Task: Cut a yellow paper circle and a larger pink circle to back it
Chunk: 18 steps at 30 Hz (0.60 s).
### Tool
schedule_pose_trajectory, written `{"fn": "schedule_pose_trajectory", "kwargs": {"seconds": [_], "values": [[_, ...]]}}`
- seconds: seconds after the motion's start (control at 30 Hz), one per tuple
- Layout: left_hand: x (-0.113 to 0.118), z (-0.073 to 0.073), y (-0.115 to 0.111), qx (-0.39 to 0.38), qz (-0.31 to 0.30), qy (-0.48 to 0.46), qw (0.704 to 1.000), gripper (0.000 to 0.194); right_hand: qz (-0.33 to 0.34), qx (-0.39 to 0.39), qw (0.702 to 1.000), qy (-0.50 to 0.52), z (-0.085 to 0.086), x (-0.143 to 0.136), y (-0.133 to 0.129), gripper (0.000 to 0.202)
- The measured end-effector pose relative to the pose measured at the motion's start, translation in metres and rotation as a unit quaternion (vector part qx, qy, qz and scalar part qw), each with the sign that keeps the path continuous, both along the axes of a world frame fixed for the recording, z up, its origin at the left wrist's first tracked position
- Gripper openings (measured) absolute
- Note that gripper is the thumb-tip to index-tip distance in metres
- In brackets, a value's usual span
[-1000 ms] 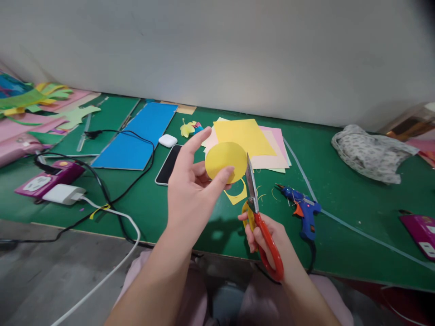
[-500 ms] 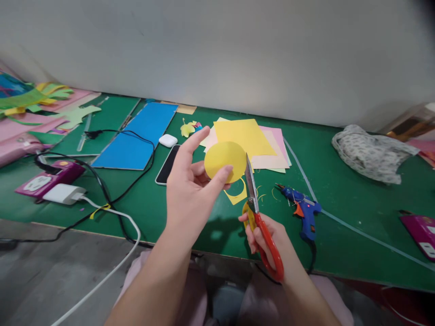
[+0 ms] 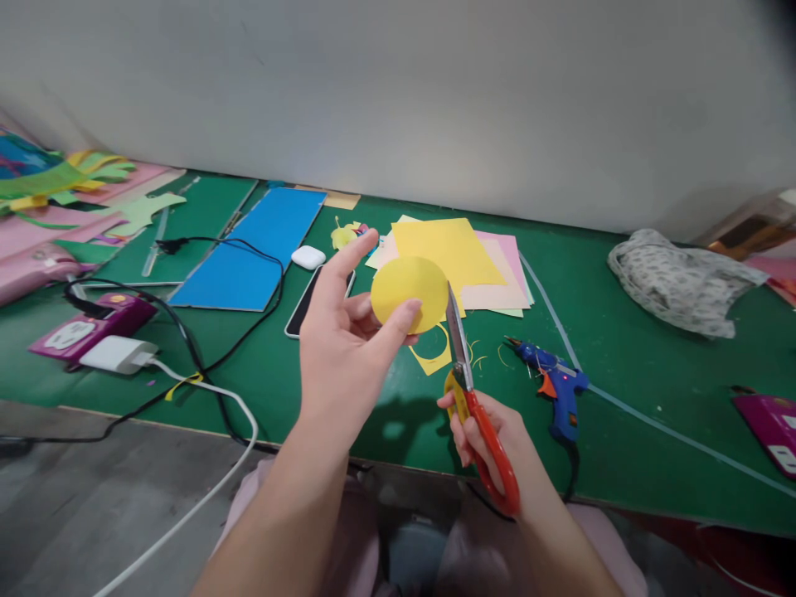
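Note:
A round yellow paper disc (image 3: 407, 290) is pinched between the thumb and fingers of my left hand (image 3: 348, 332), its index finger raised. My right hand (image 3: 488, 435) grips scissors (image 3: 460, 348) with one red and one yellow handle. The blades point up beside the disc's right edge and look nearly closed. Behind the disc lies a stack of coloured paper with a yellow sheet (image 3: 451, 249) on top. Below it are a yellow offcut with a round hole (image 3: 432, 361) and thin yellow slivers (image 3: 478, 361).
A blue glue gun (image 3: 560, 385) lies right of the scissors. To the left are a phone (image 3: 303, 308), a white case (image 3: 308, 258), a blue board (image 3: 254, 249), cables and a purple power strip (image 3: 99, 327). Grey patterned cloth (image 3: 675, 282) lies at the right.
My left hand and the disc have shifted slightly left. The right hand and scissors have hardly moved.

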<state>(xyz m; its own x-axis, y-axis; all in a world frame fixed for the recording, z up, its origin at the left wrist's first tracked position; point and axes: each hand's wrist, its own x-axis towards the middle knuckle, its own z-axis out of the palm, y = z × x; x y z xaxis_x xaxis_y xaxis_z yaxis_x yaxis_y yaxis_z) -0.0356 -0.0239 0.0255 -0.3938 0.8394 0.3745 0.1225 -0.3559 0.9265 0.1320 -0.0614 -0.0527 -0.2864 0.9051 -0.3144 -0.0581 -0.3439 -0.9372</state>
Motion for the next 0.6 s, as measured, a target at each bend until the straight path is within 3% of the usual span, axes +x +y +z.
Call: {"fn": "schedule_pose_trajectory", "kwargs": {"seconds": [0.6], "values": [[-0.0025,-0.0027,0.0022,0.003,0.022,0.014,1.000,0.064,0.004,-0.018,1.000,-0.008,0.0033,-0.0017,0.0017,0.030]]}}
